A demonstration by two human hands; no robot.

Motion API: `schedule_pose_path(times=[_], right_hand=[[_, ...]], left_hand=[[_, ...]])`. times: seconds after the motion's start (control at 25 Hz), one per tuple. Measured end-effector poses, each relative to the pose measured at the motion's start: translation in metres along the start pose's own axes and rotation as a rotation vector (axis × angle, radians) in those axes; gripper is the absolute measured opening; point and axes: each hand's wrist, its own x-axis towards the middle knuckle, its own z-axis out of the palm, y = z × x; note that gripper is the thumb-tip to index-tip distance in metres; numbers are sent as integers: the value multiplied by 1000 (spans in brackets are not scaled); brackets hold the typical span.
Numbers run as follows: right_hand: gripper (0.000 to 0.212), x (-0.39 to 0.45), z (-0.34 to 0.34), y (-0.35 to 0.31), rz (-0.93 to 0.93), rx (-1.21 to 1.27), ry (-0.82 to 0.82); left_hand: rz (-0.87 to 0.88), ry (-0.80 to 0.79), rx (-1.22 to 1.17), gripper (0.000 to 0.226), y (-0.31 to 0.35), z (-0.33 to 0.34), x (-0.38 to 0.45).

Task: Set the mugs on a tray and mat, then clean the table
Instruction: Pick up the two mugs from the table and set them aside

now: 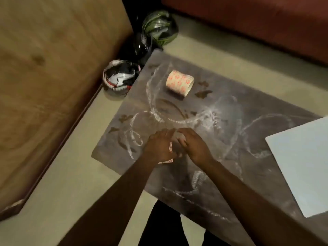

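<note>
The grey table (230,157) is smeared with white powder streaks and several brown spots. A roll of paper towel (179,83) with an orange flower print lies on its side near the far left corner. My left hand (159,146) and my right hand (193,146) meet over the table's left part, both closed on a piece of the same printed paper towel (170,157), of which only a small edge shows under the left hand. No mugs are in view.
A white board or mat (301,164) lies on the table's right side. Plastic bags (119,79) (159,27) sit on the floor past the table's far left corner. A wooden panel (44,86) stands at left, a red sofa (248,20) at the back.
</note>
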Motion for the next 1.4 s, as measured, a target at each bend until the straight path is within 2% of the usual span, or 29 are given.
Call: schedule_pose_path(times=[0.12,0.24,0.32,0.4,0.48,0.56,0.68,0.76,0.84,0.96,1.08,1.28,1.32,1.4], right_hand=[[32,42,45,13,40,-31,-62],[30,48,72,22,67,-39,-144],[28,44,81,25,56,-20,-149],[28,42,84,28,101,38,-130],[29,42,84,17,139,124,-134],[33,51,84,2,197,240,-172],[39,72,89,-21,238,407,-184],[45,86,90,-34,233,485,-116],[45,102,89,-46,241,565,-40],[44,125,98,-47,161,504,13],[22,142,110,-39,196,525,-29],[46,135,123,-13,54,225,-59],[44,133,125,-8,30,162,-71],[36,134,123,0,100,110,-47]], left_hand=[[31,-110,65,98,-25,20,19],[49,-226,133,99,-40,36,16],[55,-256,247,96,-44,35,13],[16,-299,253,91,-42,33,13],[-44,-259,224,88,-44,22,11],[-92,-144,240,86,-56,-1,20],[-146,-22,413,91,-71,-45,45],[-183,-61,583,83,-68,-69,65],[-185,-145,778,64,-63,-84,84],[-157,-276,1020,50,-61,-86,108],[-181,-289,1077,46,-67,-71,121],[-68,-239,1164,45,-70,-41,120],[-41,-233,1205,40,-70,-36,119],[-21,-232,1277,33,-70,-28,116]])
